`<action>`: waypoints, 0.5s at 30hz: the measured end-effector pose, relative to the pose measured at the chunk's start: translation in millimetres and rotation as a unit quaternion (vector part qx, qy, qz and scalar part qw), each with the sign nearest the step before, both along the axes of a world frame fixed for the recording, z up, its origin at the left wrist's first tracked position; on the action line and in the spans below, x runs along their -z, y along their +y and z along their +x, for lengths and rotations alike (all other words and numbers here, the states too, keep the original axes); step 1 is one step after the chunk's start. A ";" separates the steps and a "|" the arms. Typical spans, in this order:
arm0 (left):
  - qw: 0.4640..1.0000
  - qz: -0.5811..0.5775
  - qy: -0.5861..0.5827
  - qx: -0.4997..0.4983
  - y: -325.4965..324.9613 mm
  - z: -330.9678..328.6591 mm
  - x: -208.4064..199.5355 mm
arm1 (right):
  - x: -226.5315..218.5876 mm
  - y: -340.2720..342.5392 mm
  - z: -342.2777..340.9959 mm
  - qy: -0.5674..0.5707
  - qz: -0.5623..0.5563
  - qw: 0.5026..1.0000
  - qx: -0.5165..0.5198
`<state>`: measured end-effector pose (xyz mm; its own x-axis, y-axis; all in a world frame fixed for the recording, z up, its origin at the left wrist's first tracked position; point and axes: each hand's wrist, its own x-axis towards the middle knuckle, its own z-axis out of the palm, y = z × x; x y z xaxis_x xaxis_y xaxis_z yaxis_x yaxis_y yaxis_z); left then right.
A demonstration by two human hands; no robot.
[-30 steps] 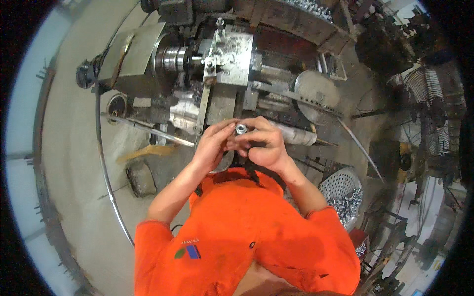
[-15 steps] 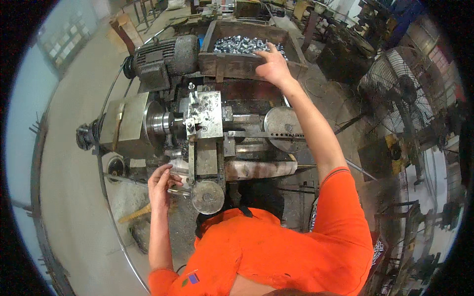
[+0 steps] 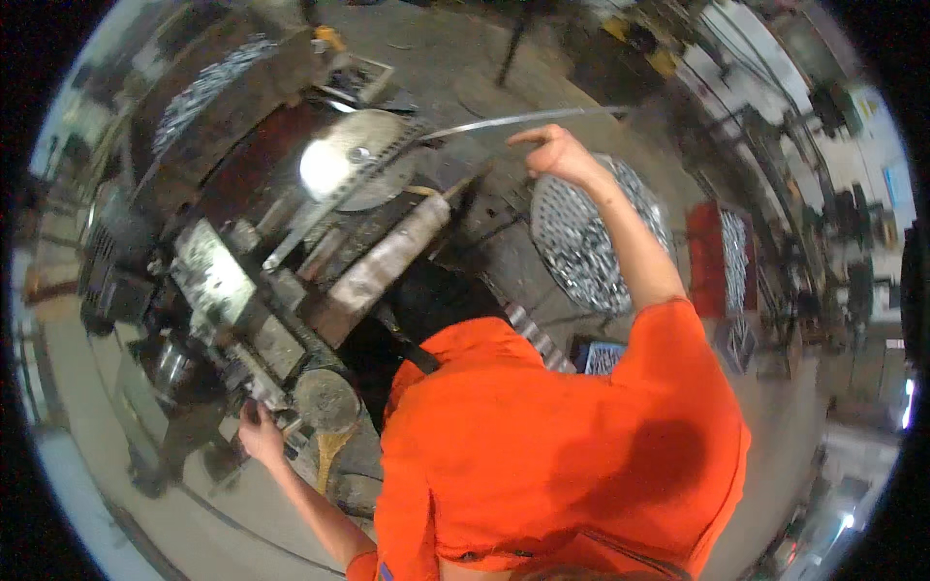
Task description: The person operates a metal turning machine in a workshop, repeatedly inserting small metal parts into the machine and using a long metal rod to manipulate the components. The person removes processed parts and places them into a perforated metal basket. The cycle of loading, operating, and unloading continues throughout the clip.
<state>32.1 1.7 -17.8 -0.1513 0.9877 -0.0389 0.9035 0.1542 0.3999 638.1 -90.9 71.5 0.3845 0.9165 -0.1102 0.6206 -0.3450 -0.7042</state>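
My right hand (image 3: 560, 157) is held out beside a round basket (image 3: 560, 221) of small shiny metal parts. Its index finger points left, and nothing shows in its grip. At the lower left, my left hand (image 3: 260, 436) is at the near side of a lathe-like machine, its fingers slightly apart by a metal bar; contact is unclear through the blur. Close to it sit a small round disc (image 3: 327, 399) and a bright metal block (image 3: 215, 271). Farther off, a larger round disc (image 3: 383, 184) lies under a perforated bar (image 3: 308, 219).
A wooden box (image 3: 242, 126) of metal pieces stands at the far left. Right of the basket is a red bin (image 3: 705, 259) with more parts. A blue tray (image 3: 603, 358) lies near my right sleeve. A yellow handle (image 3: 332, 455) rests below the small disc.
My view has swung to the right, so the machine appears turned at the left. My right hand has left the wooden box and is by the round basket. My left hand remains by the machine.
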 end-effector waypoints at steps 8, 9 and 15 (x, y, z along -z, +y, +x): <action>0.998 -0.036 0.020 0.046 18.3 9.5 -3.3 | 118.6 -134.4 55.2 -0.230 -0.183 0.955 0.042; 0.998 -0.053 0.016 0.044 19.8 12.5 -5.8 | 138.4 -141.8 58.0 -0.225 -0.183 0.957 0.028; 0.999 -0.025 -0.028 0.034 10.9 12.4 -7.5 | 134.1 -128.2 8.6 -0.182 -0.222 0.954 -0.087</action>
<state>44.5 12.6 -10.3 -0.0806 0.9922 -0.0946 0.8894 0.1144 0.4426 646.7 -219.2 -62.5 0.3175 0.8644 -0.3900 0.8713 -0.4282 -0.2397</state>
